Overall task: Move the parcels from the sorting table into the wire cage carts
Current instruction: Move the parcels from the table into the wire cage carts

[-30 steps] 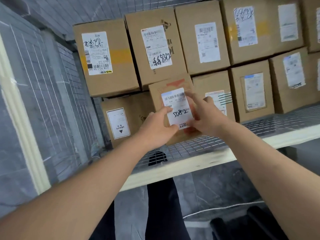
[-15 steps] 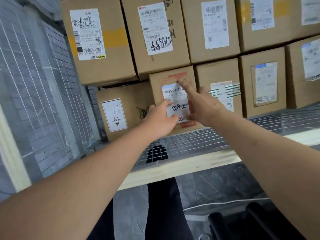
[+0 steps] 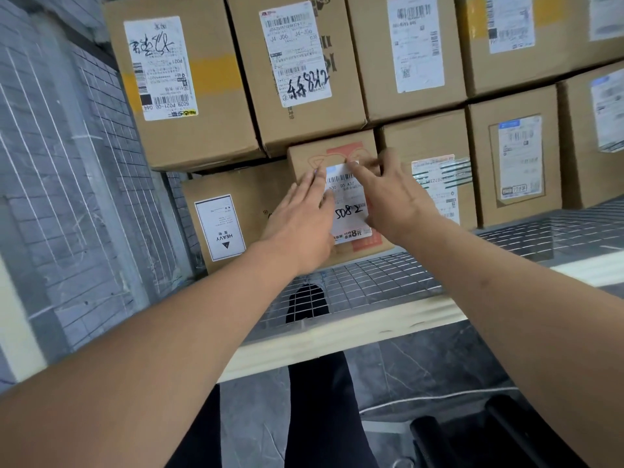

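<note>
Hands flat, fingers straight: left hand, right hand press parcel | upright, label faces camera

Left hand and right hand, fingers straight, press flat on the small parcel marked 5082, standing on the cart's wire floor between the HEAVY-labelled box and another box, under stacked cartons.

The hands cover part of the parcel's label, whose small print seems blurred.
</note>
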The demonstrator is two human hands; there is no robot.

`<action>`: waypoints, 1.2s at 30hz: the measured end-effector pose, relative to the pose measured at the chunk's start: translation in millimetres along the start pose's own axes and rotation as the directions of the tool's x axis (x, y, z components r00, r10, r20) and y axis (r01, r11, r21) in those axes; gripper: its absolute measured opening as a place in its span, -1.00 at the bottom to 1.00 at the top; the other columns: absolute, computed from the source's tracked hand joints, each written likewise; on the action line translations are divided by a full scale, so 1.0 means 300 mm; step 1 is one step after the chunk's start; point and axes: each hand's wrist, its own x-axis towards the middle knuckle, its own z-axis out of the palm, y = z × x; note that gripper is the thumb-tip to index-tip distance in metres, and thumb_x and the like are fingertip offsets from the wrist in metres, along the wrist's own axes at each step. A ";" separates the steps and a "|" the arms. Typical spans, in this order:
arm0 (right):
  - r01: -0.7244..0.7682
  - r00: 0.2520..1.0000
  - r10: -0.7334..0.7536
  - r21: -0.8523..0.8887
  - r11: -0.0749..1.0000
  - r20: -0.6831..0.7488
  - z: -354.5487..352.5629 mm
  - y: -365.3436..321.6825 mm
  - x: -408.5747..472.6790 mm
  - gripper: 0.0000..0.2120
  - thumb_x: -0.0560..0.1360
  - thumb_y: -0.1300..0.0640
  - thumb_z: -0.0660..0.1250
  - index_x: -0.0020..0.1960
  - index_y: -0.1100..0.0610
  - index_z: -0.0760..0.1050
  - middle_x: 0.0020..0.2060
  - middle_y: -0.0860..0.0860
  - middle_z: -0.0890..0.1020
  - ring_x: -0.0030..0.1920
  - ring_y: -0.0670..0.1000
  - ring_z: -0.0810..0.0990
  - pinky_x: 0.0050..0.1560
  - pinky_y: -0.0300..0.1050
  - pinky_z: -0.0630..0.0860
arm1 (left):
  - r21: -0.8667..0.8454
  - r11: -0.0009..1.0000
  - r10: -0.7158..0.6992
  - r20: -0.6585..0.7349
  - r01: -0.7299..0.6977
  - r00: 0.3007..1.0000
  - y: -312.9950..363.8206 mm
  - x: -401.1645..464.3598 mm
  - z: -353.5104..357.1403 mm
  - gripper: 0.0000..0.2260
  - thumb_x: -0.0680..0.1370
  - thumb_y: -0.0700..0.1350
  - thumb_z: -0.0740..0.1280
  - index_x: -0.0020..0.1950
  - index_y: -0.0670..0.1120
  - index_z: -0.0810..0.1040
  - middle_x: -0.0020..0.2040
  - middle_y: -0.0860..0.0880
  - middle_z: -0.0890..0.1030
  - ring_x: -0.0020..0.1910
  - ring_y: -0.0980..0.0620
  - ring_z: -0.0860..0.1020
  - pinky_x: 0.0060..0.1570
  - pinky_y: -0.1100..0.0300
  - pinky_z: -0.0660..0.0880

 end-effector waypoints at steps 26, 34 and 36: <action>-0.251 0.860 0.366 0.329 0.910 -0.356 -0.443 -0.412 -0.656 -0.47 0.61 -0.33 0.12 0.51 -0.17 0.40 0.52 -0.16 0.41 0.42 0.00 0.48 0.17 0.01 0.51 | 0.360 0.853 0.444 -0.115 -0.379 0.889 -0.009 -0.451 -0.646 -0.53 0.70 0.21 0.05 0.60 0.15 0.25 0.56 0.05 0.32 0.50 -0.05 0.34 0.32 -0.01 0.42; -0.358 0.704 0.506 0.367 0.859 -0.497 -0.709 -0.650 -1.116 -0.40 0.56 -0.38 0.11 0.53 -0.18 0.39 0.54 -0.14 0.39 0.50 -0.05 0.39 0.33 0.05 0.47 | 0.489 0.696 0.648 -0.112 -0.526 0.754 0.135 -0.852 -0.977 -0.51 0.68 0.21 0.05 0.59 0.09 0.28 0.63 -0.02 0.23 0.56 -0.06 0.27 0.38 -0.09 0.40; -0.369 0.671 0.515 0.363 0.856 -0.534 -0.775 -0.697 -1.239 -0.41 0.57 -0.36 0.14 0.53 -0.17 0.39 0.53 -0.15 0.40 0.49 -0.05 0.40 0.33 0.04 0.47 | 0.517 0.652 0.696 -0.115 -0.555 0.709 0.188 -0.956 -1.049 -0.51 0.68 0.20 0.07 0.59 0.09 0.27 0.62 -0.01 0.24 0.55 -0.07 0.29 0.35 -0.11 0.45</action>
